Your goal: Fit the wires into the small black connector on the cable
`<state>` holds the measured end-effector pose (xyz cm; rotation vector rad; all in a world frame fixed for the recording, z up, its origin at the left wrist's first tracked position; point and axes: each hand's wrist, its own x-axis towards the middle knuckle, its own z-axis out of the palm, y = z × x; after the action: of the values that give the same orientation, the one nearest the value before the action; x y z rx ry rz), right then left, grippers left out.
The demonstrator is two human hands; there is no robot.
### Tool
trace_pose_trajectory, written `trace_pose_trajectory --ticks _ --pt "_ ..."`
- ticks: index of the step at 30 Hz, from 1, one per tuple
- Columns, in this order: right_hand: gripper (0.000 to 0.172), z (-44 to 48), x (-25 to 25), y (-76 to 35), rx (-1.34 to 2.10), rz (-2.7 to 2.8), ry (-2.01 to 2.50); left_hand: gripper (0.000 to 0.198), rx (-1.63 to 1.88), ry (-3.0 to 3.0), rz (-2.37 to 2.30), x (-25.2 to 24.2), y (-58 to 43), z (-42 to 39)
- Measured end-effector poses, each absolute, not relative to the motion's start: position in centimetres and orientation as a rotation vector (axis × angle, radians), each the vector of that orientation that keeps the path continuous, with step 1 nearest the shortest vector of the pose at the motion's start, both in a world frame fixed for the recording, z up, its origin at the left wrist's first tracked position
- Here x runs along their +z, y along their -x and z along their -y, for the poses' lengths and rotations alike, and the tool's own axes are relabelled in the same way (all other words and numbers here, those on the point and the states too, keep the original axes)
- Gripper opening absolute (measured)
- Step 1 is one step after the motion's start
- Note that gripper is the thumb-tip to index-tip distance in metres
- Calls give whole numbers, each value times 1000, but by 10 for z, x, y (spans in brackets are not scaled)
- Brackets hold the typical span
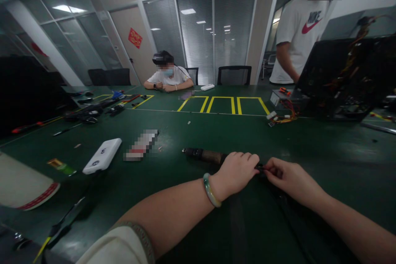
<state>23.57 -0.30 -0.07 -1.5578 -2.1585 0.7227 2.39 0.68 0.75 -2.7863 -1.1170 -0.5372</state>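
Observation:
An electric screwdriver (208, 156) lies across the green table in front of me, its black nose with a metal tip pointing left. My left hand (235, 173), with a bangle at the wrist, is wrapped over the tool's rear part, which it hides. My right hand (287, 176) is closed in a pinch at the tool's right end, close to the left fingertips. Between the fingertips a small black piece shows, seemingly the cord end where it meets the tool. A dark cable (286, 214) runs down from there towards me.
On the left are a white power bank (103, 156), a blurred-out card-like item (141, 145), a green-handled screwdriver (63, 167) and a pale cylinder (26, 181). A computer case (349, 74) and power supply (283, 98) stand right. One person (170, 76) sits opposite; another (292, 37) stands right.

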Motion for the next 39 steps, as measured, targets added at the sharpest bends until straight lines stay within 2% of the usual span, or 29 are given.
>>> trace_pose_trajectory --ticks 9,20,31,39 --pt "12 10 -3 -230 729 2193 1526 17 -530 2862 1042 8 -20 -13" --pt "18 7 -3 -230 1022 2024 1478 16 -575 2886 1033 7 -20 -14" --pt "22 4 -8 -231 1058 2034 1486 24 -632 2929 1109 8 -20 -14" --pt "22 4 -5 -231 1080 2011 1503 5 -619 2949 1095 13 -19 -10"
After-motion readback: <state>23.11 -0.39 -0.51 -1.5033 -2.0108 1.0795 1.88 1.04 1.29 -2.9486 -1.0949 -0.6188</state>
